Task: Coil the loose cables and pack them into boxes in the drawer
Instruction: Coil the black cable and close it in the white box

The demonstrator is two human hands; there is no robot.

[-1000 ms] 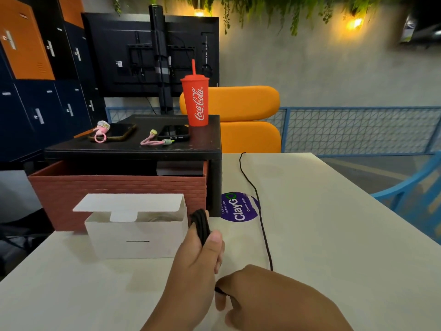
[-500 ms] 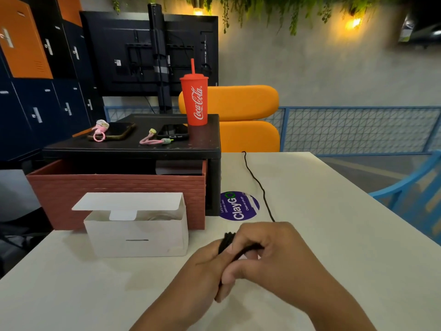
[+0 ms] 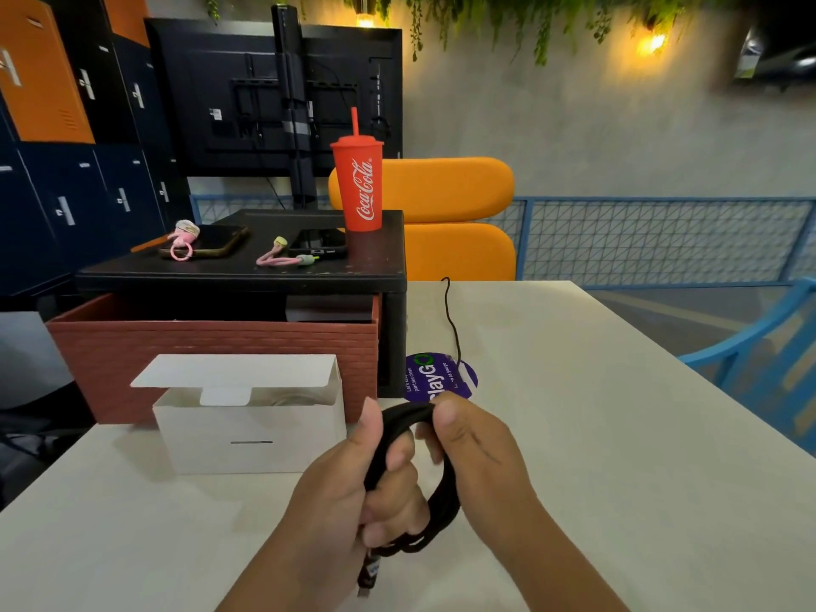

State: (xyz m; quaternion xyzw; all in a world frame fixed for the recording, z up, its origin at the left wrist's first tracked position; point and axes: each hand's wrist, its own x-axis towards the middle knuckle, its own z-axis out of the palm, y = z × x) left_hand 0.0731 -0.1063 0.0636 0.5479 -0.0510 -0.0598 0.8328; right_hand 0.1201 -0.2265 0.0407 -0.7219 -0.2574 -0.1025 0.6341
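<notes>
A black cable (image 3: pixel 441 501) forms a coil of several loops between my hands, low in the middle of the view. My left hand (image 3: pixel 353 492) grips the coil's left side, its plug end hanging below the fist. My right hand (image 3: pixel 468 443) pinches the top of the coil. The cable's loose tail (image 3: pixel 451 320) trails away across the table. A white box (image 3: pixel 251 430) with its lid flap open stands left of my hands. Behind it the reddish-brown drawer (image 3: pixel 212 346) is pulled out from under a black stand (image 3: pixel 265 276).
On the stand are a red cup with a straw (image 3: pixel 358 187), two phones and two small pink cables (image 3: pixel 282 258). A purple round sticker (image 3: pixel 437 377) lies on the white table (image 3: pixel 596 413). An orange chair stands behind, a blue chair (image 3: pixel 759 360) at the right.
My hands have drawn closer to me and apart, showing the coil as an open ring. The loose tail on the table has become shorter.
</notes>
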